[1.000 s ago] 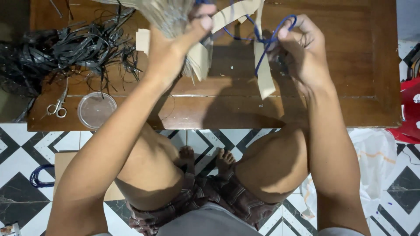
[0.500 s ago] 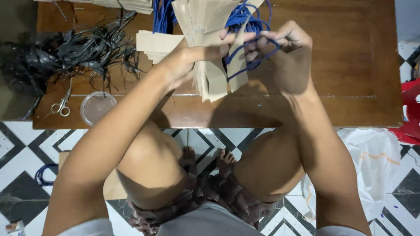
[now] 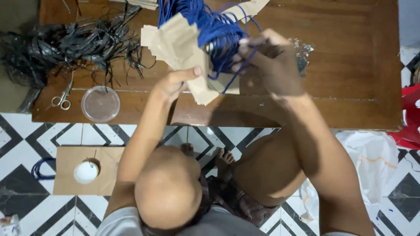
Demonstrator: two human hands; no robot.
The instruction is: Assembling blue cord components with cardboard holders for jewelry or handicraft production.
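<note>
Upper left: tangle of black plastic strips [image 3: 65, 43] on brown wooden table [image 3: 350, 65]; scissors [image 3: 61, 99], clear round lid [image 3: 100, 103] near front edge. Top centre: left hand [image 3: 173, 83] pinched shut on stack of tan paper pieces [image 3: 179, 43], stiff, flat, fanned up-left. Bundle of blue cords [image 3: 214, 30], thin, glossy, just right of papers, running up out of frame. Right hand [image 3: 273, 61] nearer, fingers closed on cord loops.

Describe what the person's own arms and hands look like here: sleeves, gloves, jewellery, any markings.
Both arms are bare along all their visible length. The left hand and right hand are bare too: no gloves, rings, watch or bracelets show. Short light-grey sleeves appear only at the shoulders. No markings are visible.
</note>
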